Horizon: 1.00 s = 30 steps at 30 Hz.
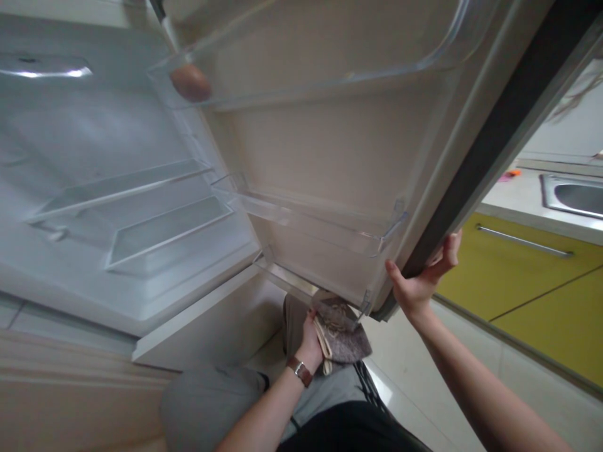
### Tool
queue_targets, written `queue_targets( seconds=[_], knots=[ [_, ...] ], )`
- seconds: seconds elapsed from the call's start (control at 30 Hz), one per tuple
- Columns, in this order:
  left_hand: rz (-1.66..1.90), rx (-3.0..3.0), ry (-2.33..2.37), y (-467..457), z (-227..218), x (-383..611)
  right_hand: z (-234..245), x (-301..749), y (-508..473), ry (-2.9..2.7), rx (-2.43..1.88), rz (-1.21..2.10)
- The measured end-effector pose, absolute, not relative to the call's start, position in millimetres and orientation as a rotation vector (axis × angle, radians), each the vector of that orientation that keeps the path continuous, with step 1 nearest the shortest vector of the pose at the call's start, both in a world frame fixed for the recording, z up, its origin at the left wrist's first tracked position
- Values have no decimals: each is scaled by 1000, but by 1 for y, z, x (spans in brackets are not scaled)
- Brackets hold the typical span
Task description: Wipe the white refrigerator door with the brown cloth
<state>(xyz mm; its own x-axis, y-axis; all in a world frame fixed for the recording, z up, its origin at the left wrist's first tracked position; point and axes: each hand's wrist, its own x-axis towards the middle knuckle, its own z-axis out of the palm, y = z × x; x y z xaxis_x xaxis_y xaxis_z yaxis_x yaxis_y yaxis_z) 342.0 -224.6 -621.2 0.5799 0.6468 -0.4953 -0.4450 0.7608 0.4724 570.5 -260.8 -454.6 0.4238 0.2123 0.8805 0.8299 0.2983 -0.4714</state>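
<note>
An open fridge door (325,150) with clear plastic door shelves fills the middle of the view. My right hand (421,276) grips the dark edge of this door near its lower corner, thumb on the inner side and fingers around the outside. Low at the centre, my left hand (308,345), with a brown watch on the wrist, is closed on a folded grey-brown cloth (343,336). The cloth lies close to the door's lowest shelf (289,282), partly seen through clear plastic. One brown egg (191,83) rests in the upper door shelf (330,78).
The fridge interior (117,132) on the left has glass shelves (169,229) and a lit lamp (44,66). At right stand yellow-green cabinets (522,270) below a counter with a metal sink (577,194). My bent knees are under the door.
</note>
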Motion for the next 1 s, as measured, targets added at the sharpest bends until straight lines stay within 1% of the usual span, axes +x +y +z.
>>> queue_targets(
  seconds=[0.17,0.37,0.5,0.6,0.7,0.83,1.0],
  knots=[
    [1079,35,842,-147,-611,284,-455,572,-260,-1147,-1192,-599],
    [1438,172,1051,-75,-579,215,-455,572,-261,-1177,-1189,-609],
    [1503,457,1034,-42,-546,197,-454,571,-263,-1149,-1203,-567],
    [1591,754,1086,-24,-522,204,-452,570,-263,-1155,-1179,-572],
    [1563,1069,1219,-16,-510,220,-450,569,-263,-1158,-1163,-569],
    [1480,1315,1452,-16,-517,228,-450,569,-264,-1148,-1196,-572],
    [1402,1107,1476,-9,-541,214,-449,569,-264,-1194,-1184,-617]
  ],
)
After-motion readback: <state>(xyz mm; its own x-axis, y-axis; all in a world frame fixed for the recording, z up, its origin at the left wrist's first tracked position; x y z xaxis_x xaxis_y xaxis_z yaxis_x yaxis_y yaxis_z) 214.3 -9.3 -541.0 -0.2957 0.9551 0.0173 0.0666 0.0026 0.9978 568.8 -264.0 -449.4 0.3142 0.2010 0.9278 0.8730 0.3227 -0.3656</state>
